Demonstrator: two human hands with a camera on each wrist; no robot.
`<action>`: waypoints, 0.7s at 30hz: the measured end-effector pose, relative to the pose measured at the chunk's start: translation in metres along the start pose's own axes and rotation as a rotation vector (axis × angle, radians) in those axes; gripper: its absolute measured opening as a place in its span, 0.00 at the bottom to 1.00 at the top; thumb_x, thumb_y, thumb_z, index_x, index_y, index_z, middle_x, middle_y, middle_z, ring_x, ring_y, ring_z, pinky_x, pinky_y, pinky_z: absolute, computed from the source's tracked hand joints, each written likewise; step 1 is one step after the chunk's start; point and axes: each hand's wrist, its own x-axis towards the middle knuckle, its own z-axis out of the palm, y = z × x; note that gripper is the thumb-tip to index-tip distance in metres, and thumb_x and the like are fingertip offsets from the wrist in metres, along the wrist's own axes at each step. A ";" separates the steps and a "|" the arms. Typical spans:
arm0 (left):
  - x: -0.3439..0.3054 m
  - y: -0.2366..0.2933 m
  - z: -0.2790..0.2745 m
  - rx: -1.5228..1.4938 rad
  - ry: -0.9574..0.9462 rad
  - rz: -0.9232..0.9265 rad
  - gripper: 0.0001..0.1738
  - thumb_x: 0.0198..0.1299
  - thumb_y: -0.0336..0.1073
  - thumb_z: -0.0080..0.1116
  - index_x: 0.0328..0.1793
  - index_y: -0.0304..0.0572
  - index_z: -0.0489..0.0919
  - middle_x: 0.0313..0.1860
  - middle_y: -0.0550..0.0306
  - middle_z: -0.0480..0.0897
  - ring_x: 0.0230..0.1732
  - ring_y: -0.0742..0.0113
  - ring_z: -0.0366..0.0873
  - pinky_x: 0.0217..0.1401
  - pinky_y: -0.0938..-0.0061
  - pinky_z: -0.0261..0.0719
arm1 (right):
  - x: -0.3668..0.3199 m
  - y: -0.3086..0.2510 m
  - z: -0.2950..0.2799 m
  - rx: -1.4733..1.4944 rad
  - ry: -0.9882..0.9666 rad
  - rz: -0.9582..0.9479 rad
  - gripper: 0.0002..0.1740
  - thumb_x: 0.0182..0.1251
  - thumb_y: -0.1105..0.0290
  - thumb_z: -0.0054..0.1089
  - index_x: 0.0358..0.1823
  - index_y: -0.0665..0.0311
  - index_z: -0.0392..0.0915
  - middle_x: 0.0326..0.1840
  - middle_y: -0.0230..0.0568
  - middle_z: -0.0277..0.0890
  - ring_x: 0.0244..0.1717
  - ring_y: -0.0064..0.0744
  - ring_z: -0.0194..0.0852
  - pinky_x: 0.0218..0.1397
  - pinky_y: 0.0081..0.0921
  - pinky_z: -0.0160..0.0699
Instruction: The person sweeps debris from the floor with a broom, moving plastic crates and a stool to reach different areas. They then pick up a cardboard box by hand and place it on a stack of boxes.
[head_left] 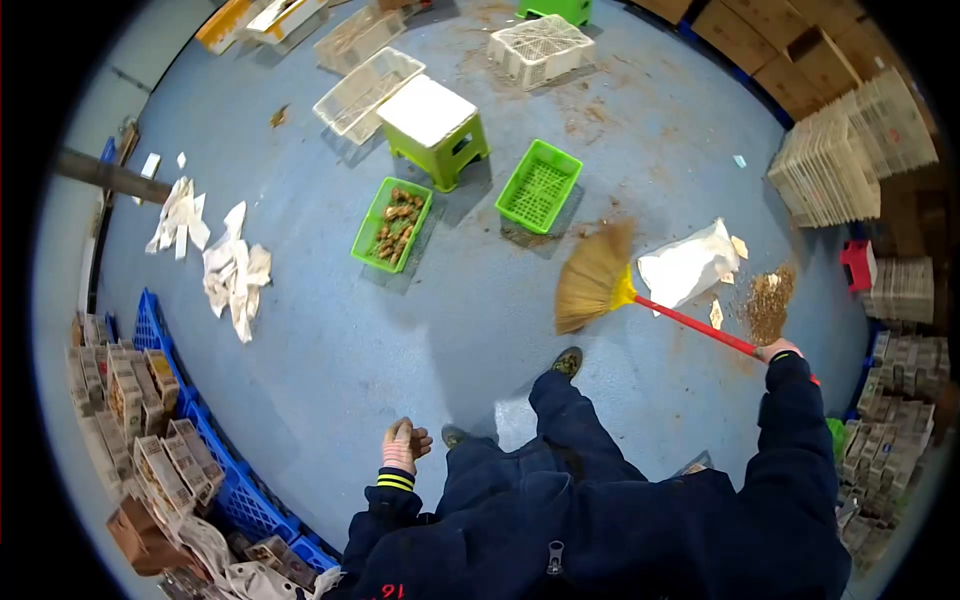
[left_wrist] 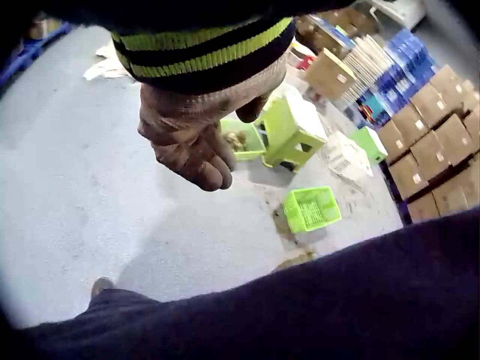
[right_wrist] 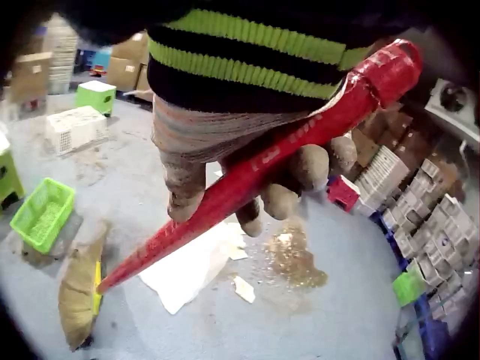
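Red digits on the dark jacket (head_left: 600, 530) look like "16". The right hand (head_left: 778, 350) grips the broom (head_left: 600, 280) by its red handle, bristles just beside the white sack (head_left: 690, 265). The left hand (head_left: 402, 443) hangs loosely curled and empty, well apart from the sack.

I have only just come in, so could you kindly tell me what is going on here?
A person in dark workwear grips a red-handled broom in the right hand, fingers curled round the handle. Its straw head rests on the blue floor beside a white sheet and a pile of brown debris. The left hand hangs loosely curled and holds nothing. Further off stand two green crates, one with brown pieces and one empty.
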 end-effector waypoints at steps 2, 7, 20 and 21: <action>0.013 0.017 0.049 0.044 -0.088 -0.006 0.31 0.58 0.49 0.55 0.61 0.40 0.62 0.36 0.43 0.77 0.35 0.49 0.78 0.37 0.55 0.79 | 0.036 0.041 -0.010 0.040 -0.003 0.072 0.38 0.47 0.39 0.59 0.51 0.64 0.77 0.56 0.53 0.72 0.59 0.43 0.70 0.60 0.33 0.69; 0.029 0.064 0.160 0.176 -0.133 0.033 0.26 0.60 0.48 0.54 0.58 0.41 0.65 0.34 0.46 0.79 0.32 0.54 0.80 0.35 0.62 0.81 | 0.054 0.120 -0.039 -0.021 0.151 0.039 0.27 0.54 0.45 0.55 0.39 0.63 0.82 0.41 0.53 0.79 0.47 0.47 0.77 0.53 0.37 0.73; 0.247 0.193 0.316 0.521 -0.153 -0.016 0.26 0.58 0.44 0.54 0.60 0.42 0.66 0.44 0.50 0.78 0.29 0.60 0.77 0.32 0.66 0.77 | 0.079 0.083 -0.050 0.017 -0.052 0.019 0.28 0.49 0.42 0.58 0.36 0.61 0.81 0.38 0.47 0.79 0.47 0.44 0.76 0.51 0.36 0.72; 0.276 0.199 0.321 0.699 -0.154 0.023 0.28 0.57 0.45 0.54 0.61 0.42 0.67 0.43 0.49 0.77 0.29 0.60 0.77 0.32 0.66 0.77 | 0.085 0.055 -0.055 -0.017 -0.051 0.023 0.27 0.50 0.42 0.58 0.36 0.60 0.81 0.39 0.46 0.79 0.47 0.43 0.76 0.51 0.36 0.72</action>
